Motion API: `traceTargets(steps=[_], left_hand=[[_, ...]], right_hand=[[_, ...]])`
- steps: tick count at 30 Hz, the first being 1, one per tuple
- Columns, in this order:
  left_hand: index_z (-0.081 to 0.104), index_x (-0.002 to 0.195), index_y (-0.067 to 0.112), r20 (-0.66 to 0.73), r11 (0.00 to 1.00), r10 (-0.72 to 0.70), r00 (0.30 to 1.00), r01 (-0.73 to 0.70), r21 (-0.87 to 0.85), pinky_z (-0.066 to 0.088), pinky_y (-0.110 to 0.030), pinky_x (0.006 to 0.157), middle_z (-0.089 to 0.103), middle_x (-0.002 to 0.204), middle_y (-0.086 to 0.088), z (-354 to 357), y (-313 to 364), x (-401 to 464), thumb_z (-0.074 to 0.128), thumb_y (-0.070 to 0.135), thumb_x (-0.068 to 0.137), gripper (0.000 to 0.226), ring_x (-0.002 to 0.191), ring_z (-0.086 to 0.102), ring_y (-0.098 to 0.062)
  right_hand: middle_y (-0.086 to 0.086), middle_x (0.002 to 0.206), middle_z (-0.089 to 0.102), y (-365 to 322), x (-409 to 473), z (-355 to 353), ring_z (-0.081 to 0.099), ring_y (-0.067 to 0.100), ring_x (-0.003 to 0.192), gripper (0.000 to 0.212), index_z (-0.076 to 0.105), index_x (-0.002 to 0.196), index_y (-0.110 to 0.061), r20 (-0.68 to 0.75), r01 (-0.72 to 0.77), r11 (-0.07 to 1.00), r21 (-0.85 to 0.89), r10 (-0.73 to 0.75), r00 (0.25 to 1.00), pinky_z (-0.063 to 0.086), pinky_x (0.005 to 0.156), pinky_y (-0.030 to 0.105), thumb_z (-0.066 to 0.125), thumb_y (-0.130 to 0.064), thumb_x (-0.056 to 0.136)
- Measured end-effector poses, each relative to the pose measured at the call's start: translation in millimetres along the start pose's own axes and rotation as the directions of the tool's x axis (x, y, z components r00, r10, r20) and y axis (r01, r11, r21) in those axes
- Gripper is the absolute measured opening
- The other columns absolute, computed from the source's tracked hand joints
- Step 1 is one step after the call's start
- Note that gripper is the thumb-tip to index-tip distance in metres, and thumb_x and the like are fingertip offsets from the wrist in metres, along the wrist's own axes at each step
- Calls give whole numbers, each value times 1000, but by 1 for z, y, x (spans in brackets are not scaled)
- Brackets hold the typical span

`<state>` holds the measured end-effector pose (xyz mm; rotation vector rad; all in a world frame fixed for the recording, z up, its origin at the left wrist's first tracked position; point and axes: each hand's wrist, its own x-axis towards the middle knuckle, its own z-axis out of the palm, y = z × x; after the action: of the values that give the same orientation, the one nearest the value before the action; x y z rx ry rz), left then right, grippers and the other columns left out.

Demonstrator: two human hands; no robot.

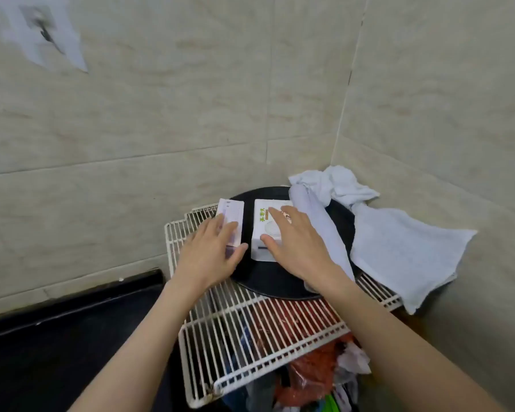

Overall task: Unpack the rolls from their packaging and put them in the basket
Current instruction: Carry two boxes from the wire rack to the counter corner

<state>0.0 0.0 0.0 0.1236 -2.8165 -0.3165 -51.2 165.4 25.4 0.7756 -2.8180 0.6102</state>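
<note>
Head view: left hand [210, 254] laid flat, fingers together, on small white pack w/ purple print [231, 223]; pack's near end under the fingers, far end sticking out past fingertips. Right hand [298, 243] spread loosely, palm down, over white box w/ green lettering [265, 230]; thumb across box's near edge, fingers covering its right half. Neither gripped, just pressed. Pack & box side by side, small gap between, both on round black tray [275, 282]. Tray on white wire rack [250, 331] in tiled corner. Pale blue towel [396, 248] draped over tray's right side, touching right wrist.
</note>
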Motion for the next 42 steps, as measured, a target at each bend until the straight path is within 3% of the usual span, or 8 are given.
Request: traceTargets(steps=[6,9,12,16,24,29,37,42], left_hand=[[43,125,25,20,998,-67,998,67,-5,48,-42,86,33,143,-8,10,-2,13,52,46,81,50,121,43,-31],[39,128,25,49,991,-127,991,128,-33,48,-42,84,32,137,-13,8,1,15,54,41,80,52,118,43,-33],[37,131,24,45,979,-162,986,166,-117,50,-42,83,43,126,-16,6,0,14,55,38,80,55,109,49,-35],[47,127,19,-40,959,-170,985,156,-236,49,-38,79,53,116,-17,-5,-17,4,58,30,80,49,100,54,-35],[47,127,22,-154,950,-190,970,142,-278,48,-35,78,51,124,-14,-22,-40,-23,58,31,82,47,103,54,-31],[47,126,24,-172,939,-224,959,165,-301,48,-32,77,52,123,-12,-34,-54,-48,57,34,84,44,96,57,-26],[50,123,26,-284,894,-391,875,288,-344,43,-30,73,56,115,-9,-70,-53,-131,58,32,82,42,85,55,-23],[51,121,29,-310,835,-525,793,408,-370,40,-30,78,55,119,-4,-95,-63,-218,58,33,81,41,95,53,-20]], right_hand=[[12,148,33,-5,32,26,36,34,128,57,35,140,-16,103,-202,978,-60,208,973,32,105,42,40,-48,92],[14,140,39,-11,42,29,45,39,115,62,40,132,-14,91,-262,962,-79,269,959,36,96,43,43,-56,87],[13,141,36,-16,48,30,40,39,118,62,37,133,-17,120,-322,940,-113,335,935,36,94,43,47,-53,83],[8,148,24,-21,47,29,34,40,122,68,32,138,-25,173,-334,934,-127,353,920,35,92,43,54,-47,77],[12,156,8,-23,40,40,36,44,124,69,18,144,-36,146,-312,932,-185,340,929,32,101,45,49,-49,83],[8,147,30,-33,24,33,45,40,112,63,34,139,-34,42,-270,962,-47,272,961,36,94,42,51,-46,80],[2,146,31,-90,-44,3,47,35,113,60,41,135,-34,-58,-1,982,188,13,998,35,98,41,55,-39,76],[0,144,32,-153,-101,1,44,32,115,68,43,134,-34,-20,132,948,289,-132,991,32,103,41,47,-43,66]])
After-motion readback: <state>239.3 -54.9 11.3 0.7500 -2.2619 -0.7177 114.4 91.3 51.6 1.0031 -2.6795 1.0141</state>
